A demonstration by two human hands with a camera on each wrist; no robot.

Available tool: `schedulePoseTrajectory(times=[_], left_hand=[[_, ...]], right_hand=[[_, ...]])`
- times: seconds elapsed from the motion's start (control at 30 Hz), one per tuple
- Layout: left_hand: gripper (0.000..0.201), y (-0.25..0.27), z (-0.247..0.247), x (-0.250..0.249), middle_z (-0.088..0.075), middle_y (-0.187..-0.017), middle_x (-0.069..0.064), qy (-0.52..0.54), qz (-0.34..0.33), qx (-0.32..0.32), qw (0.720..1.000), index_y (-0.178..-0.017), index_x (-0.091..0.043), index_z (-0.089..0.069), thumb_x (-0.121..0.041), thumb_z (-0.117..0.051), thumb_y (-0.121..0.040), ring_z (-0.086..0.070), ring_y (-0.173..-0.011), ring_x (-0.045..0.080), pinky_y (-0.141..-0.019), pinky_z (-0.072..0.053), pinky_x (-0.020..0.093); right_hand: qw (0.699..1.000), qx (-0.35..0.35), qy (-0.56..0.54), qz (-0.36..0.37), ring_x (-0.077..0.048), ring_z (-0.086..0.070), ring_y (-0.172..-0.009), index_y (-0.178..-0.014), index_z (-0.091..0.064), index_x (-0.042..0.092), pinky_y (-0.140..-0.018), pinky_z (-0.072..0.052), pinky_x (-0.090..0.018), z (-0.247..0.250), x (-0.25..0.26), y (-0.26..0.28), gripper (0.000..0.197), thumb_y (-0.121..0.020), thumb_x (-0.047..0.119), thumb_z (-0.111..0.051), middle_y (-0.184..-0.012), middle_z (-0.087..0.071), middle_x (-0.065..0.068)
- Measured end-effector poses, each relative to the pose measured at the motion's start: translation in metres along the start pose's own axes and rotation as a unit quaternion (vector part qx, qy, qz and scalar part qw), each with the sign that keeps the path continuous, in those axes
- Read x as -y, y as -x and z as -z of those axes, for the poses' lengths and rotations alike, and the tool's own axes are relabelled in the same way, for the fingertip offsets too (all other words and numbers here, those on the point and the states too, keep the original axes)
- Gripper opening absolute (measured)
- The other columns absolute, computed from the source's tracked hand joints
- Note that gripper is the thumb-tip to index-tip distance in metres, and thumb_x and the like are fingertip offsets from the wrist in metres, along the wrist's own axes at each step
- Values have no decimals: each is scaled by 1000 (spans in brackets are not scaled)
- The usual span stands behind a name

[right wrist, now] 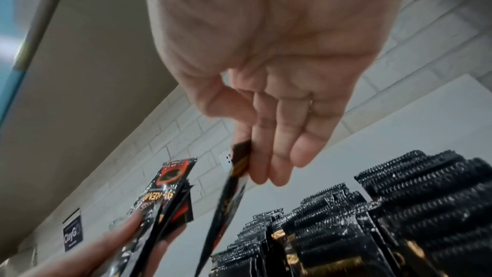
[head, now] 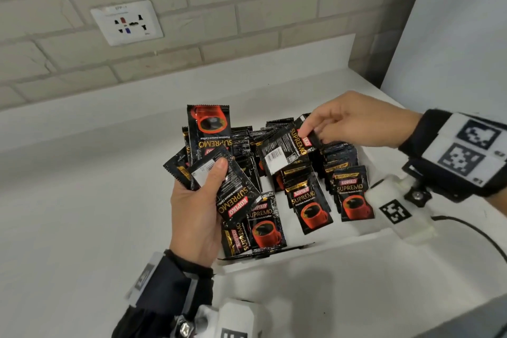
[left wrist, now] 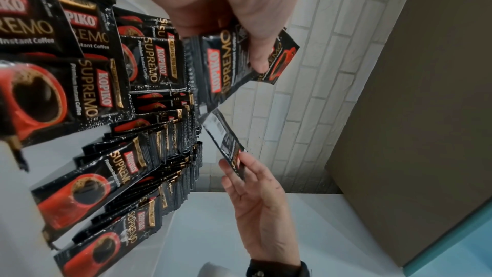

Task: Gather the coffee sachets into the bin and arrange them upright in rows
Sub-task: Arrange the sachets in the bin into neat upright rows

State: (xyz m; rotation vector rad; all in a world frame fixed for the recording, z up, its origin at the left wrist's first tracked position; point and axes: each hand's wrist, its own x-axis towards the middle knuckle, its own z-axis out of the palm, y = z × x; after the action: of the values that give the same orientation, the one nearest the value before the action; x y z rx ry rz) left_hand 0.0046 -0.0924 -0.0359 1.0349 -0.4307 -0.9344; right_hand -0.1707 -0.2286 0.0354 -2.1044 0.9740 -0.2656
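A white bin [head: 343, 239] on the counter holds several black Kopiko Supremo sachets [head: 352, 193], leaning in rows, with their serrated tops [right wrist: 399, 208] in the right wrist view. My left hand [head: 203, 195] grips a fanned bundle of sachets [head: 210, 129] above the bin's left end, thumb on top. In the left wrist view that bundle [left wrist: 221, 66] sits under the left hand [left wrist: 239, 28]. My right hand [head: 312, 132] pinches one sachet [head: 282, 151] by its end, tilted over the rows. That pinched sachet [right wrist: 226, 208] hangs edge-on below the right hand [right wrist: 261, 155].
The white counter [head: 82, 173] runs along a pale brick wall with a socket plate [head: 127, 22]. A tall white panel [head: 452, 35] stands at the right. A dark cable [head: 466, 228] lies on the counter right of the bin.
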Motion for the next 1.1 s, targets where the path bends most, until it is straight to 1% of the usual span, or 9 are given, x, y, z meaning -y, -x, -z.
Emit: schedulePoseTrajectory(times=[0.07, 0.17, 0.27, 0.37, 0.47, 0.57, 0.73, 0.9, 1.1], left_hand=[[45, 0, 1, 0, -71, -103, 7, 0, 2, 2, 1000, -116, -12, -60, -13, -63, -71, -71, -84, 19, -66, -59, 31], [43, 0, 4, -1, -72, -101, 6, 0, 8, 1, 1000, -114, -14, -61, -14, -64, -71, -71, -84, 19, -66, -59, 32], [49, 1, 4, -2, -71, -104, 7, -4, 11, 1, 1000, -119, -12, -59, -15, -64, -70, -71, -84, 19, -70, -59, 34], [50, 1, 5, -3, -72, -102, 7, -2, 16, 7, 1000, -121, -11, -59, -15, -63, -72, -71, -82, 18, -68, -59, 34], [50, 1, 3, -2, -71, -106, 9, -4, 20, 9, 1000, -122, -10, -58, -14, -63, -73, -71, -84, 20, -68, -59, 33], [49, 1, 3, -1, -70, -108, 10, -6, 21, 12, 1000, -122, -9, -58, -14, -63, -74, -70, -85, 20, -69, -59, 33], [47, 0, 5, -1, -70, -106, 10, -2, 25, 14, 1000, -120, -9, -59, -13, -62, -73, -71, -83, 19, -67, -59, 33], [46, -3, 7, 0, -71, -106, 9, -2, 28, 13, 1000, -119, -10, -59, -13, -62, -74, -71, -83, 19, -69, -59, 34], [39, -4, 7, 4, -73, -99, 7, -8, 47, 15, 999, -113, -12, -62, -13, -62, -74, -71, -81, 20, -68, -59, 35]], right_hand=[[999, -4, 32, 10, 6, -62, -74, -84, -66, 32, -71, -43, -3, 3, 0, -1, 31, -84, 2, -59, -89, -69, 11], [996, 9, 91, 25, 8, -62, -68, -82, -68, 31, -65, -41, -1, 3, 1, 0, 16, -81, 14, -67, -76, -69, 15], [980, 50, 191, 37, 1, -58, -66, -83, -68, 31, -64, -42, -13, -4, 2, 1, 3, -81, 28, -67, -71, -64, 12], [949, 115, 290, 44, -6, -52, -77, -85, -69, 30, -73, -43, -25, -18, -3, -3, 7, -81, 35, -66, -85, -59, 6], [938, 162, 305, 34, 2, -47, -71, -92, -68, 22, -65, -37, -10, -33, -10, -11, 14, -82, 31, -66, -78, -52, 15], [942, 174, 286, 9, 5, -45, -62, -99, -65, 16, -54, -34, -5, -44, -19, -21, 18, -83, 25, -67, -72, -49, 18], [949, 138, 283, 5, 2, -46, -61, -96, -64, 9, -60, -36, -8, -50, -27, -35, 17, -83, 19, -67, -67, -49, 16], [933, 129, 336, 9, -8, -52, -75, -90, -57, 19, -59, -38, -17, -50, -30, -35, 12, -85, 28, -64, -70, -47, 15], [915, 112, 385, 34, -12, -52, -81, -102, -59, 20, -70, -43, -27, -51, -30, -34, 16, -88, 29, -59, -70, -41, 16]])
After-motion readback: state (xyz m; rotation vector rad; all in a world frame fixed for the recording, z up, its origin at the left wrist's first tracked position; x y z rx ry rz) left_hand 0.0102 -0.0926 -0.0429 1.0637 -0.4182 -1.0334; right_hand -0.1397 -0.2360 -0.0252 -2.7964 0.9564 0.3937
